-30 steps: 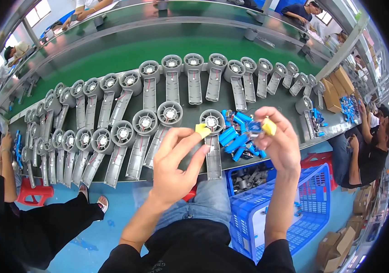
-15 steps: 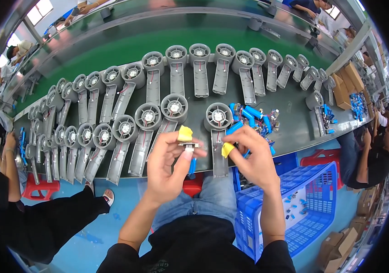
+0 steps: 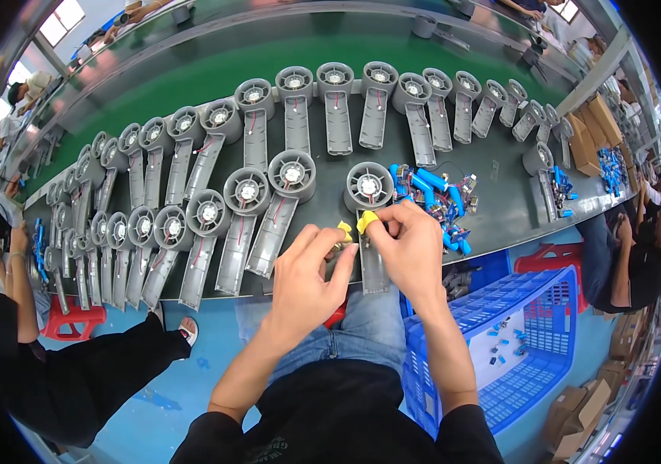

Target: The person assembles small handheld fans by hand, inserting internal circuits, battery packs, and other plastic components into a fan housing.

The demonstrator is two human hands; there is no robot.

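A grey fan housing with a white hub lies right in front of me, its open trough-like handle pointing towards me. Over the left edge of that handle, my left hand pinches a small circuit board, mostly covered by the fingers. My right hand is closed above the handle, just below the fan ring. Whatever sits in its fingertips is hidden. Yellow wraps cover the left forefinger tip and the right thumb tip, which almost meet.
Rows of similar grey fan housings line the dark table. Blue battery cells with wired boards are heaped to the right of my hands. A blue crate stands at my right, below the table edge. Other people sit at both sides.
My left hand has moved right and turned over, bringing the circuit board to the handle. My right hand has shifted slightly left and closed in beside it. The view has shifted slightly.
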